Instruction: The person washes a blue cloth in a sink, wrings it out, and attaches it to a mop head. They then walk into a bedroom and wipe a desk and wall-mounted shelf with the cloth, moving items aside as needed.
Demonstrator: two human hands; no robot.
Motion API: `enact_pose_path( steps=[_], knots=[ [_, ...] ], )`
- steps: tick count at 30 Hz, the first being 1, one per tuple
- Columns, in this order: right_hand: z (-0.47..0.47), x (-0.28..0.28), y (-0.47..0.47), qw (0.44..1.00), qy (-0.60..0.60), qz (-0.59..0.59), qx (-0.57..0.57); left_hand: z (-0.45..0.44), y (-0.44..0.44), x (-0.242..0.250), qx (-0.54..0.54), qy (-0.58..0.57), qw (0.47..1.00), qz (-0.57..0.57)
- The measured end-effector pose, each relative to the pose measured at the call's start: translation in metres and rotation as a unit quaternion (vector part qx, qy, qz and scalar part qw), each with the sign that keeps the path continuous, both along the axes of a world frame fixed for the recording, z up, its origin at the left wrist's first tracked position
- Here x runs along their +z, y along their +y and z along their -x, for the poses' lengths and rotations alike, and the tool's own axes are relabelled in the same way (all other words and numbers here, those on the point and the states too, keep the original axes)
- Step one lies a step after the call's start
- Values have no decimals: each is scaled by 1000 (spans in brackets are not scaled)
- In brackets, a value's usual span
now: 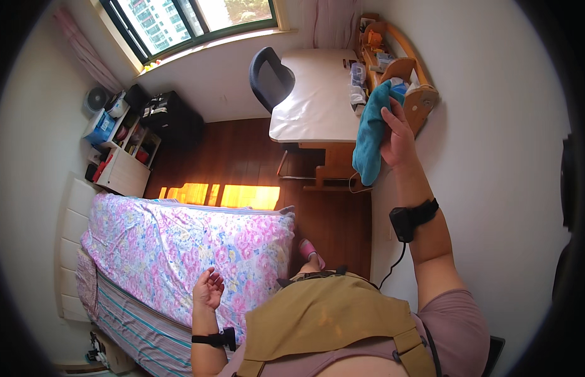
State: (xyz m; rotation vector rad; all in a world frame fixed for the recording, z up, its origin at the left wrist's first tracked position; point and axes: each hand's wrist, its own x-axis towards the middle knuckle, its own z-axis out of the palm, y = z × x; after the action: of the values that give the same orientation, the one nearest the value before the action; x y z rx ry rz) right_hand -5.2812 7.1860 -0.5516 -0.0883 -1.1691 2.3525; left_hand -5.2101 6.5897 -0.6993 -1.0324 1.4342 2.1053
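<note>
A teal cloth (371, 134) hangs from my right hand (397, 136), whose fingers grip its upper part. It is beside the wooden shelf unit (420, 104) at the right end of the white desk (316, 99), and its lower end hangs past the desk's corner. Palm up with curled fingers, my left hand (209, 288) is above the floral bedcover (193, 254) and holds nothing. Each forearm wears a black strap with a small device.
A mesh-backed chair (269, 77) stands at the desk's left side. A black suitcase (172, 118) and a low white cabinet (125, 169) are beyond the bed. The wall (490, 155) runs close along my right. A foot in a pink slipper (311, 252) is on the wooden floor.
</note>
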Motion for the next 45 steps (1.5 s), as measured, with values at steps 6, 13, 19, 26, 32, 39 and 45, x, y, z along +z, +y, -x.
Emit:
enact_pose_path(
  steps=[6,13,19,26,32,39,45],
  knots=[
    [171,-73,6,910,-197,-338,135,151,102,27,-109,55,991,-49],
    [230,-218,55,518,-164,-836,68,263,147,57,-157,97,983,14],
    [322,-264,44,405,-140,-864,263,335,183,32,-79,-18,994,76],
    [467,-287,76,521,-135,-831,141,416,226,30,-82,-34,994,68],
    [628,-310,218,512,-419,-746,-73,414,210,26,-48,-112,984,126],
    [561,-311,132,552,-324,-763,-87,454,217,25,-76,-107,987,93],
    [337,-273,8,568,-168,-787,173,535,225,-2,-189,-84,977,59]
  ],
)
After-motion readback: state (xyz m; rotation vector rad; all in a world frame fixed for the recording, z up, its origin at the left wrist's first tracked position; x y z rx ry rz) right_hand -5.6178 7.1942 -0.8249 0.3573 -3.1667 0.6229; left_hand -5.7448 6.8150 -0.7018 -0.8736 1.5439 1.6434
